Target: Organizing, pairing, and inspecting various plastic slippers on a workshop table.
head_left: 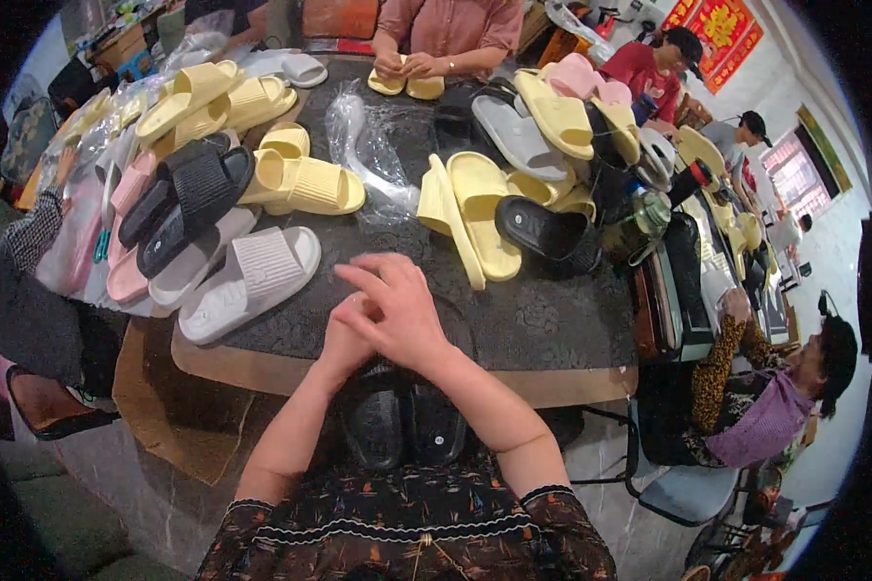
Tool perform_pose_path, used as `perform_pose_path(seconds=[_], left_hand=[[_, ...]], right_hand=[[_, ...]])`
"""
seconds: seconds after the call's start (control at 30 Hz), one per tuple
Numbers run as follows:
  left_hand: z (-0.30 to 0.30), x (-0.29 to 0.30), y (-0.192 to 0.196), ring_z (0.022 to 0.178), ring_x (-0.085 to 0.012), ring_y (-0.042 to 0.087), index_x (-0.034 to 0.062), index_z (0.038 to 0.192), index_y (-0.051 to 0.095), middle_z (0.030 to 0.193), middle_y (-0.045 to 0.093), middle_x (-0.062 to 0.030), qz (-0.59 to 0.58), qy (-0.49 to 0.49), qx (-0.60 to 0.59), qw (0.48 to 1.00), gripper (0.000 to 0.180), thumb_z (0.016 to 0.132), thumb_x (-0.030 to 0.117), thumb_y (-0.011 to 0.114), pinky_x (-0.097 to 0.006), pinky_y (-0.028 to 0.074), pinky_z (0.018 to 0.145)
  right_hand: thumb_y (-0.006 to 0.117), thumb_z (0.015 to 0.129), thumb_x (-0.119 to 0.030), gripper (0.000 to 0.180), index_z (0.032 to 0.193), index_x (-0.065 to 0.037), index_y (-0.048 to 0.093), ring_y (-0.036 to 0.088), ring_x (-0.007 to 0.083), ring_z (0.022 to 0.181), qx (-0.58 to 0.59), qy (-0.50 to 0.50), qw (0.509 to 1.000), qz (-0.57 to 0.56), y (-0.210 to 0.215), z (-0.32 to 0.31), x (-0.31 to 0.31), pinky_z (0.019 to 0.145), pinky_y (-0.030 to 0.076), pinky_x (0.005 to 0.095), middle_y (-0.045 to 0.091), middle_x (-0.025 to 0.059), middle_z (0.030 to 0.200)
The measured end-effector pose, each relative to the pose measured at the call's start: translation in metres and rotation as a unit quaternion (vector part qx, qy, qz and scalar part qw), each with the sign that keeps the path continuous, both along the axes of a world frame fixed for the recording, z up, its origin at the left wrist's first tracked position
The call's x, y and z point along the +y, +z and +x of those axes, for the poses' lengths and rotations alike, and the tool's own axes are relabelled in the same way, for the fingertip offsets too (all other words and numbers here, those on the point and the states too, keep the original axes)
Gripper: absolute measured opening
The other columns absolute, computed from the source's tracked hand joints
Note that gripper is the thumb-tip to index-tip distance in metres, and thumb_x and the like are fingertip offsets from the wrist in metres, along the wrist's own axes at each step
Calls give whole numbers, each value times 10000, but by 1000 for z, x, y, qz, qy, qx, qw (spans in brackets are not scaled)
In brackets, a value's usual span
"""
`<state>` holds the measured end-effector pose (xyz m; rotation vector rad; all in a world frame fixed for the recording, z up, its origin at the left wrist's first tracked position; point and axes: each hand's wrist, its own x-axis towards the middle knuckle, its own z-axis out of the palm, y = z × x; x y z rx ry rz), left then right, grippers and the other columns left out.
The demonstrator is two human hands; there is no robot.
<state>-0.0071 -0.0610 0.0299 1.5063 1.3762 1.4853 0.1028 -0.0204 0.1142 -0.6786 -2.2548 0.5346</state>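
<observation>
My right hand (397,302) lies across my left hand (347,341) above the table's near edge. Its fingers reach leftward, apart, and I see nothing in them. The right hand covers most of the left hand's fingers. Below my wrists, a pair of black slippers, the left one (373,426) and the right one (438,426), rests at my lap, toes partly hidden by my forearms. Closest on the left is a light grey slipper (252,281) on the dark tabletop. To the right of my hands stand yellow slippers (484,208) and a black slipper (543,232).
More yellow slippers (315,184), dark slippers (199,194) and pink slippers (131,218) pile up on the left. Clear plastic wrap (368,155) lies mid-table. Across, a person's hands (417,66) touch yellow slippers. A green-lidded bottle (646,215) stands right; another person (765,387) sits there.
</observation>
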Motion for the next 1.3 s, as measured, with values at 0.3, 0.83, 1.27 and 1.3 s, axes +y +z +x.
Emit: perform_pose_path(seconds=[0.3,0.83,1.27,1.3], left_hand=[[-6,-3,10,669,-244,578,29,798,631,729,602,-93,33,27,121,992,97,759,71,709,-324,456,619],[-3,1,-2,647,-136,583,8,849,635,747,624,-65,-17,23,70,997,130,814,118,694,-266,467,597],[-3,-1,5,701,-211,588,68,831,701,729,613,-62,43,-10,137,990,112,767,155,731,-320,466,654],[-3,-3,5,722,-209,582,75,832,704,728,605,-54,62,-22,148,987,113,759,155,739,-318,463,669]], right_hand=[[549,896,-471,736,1453,-58,302,111,435,1406,-26,-390,917,80,-3,97,108,1136,92,526,176,232,1525],[605,914,-175,386,1264,-30,532,502,230,1161,94,-321,941,-59,-37,128,-17,988,384,346,543,136,1270],[681,847,-100,172,1007,-37,674,443,15,595,231,-194,920,-249,-34,99,-37,542,373,185,523,-61,673],[684,840,-111,164,989,-43,678,463,40,592,209,-185,929,-243,-34,94,-38,548,392,207,540,-35,675]])
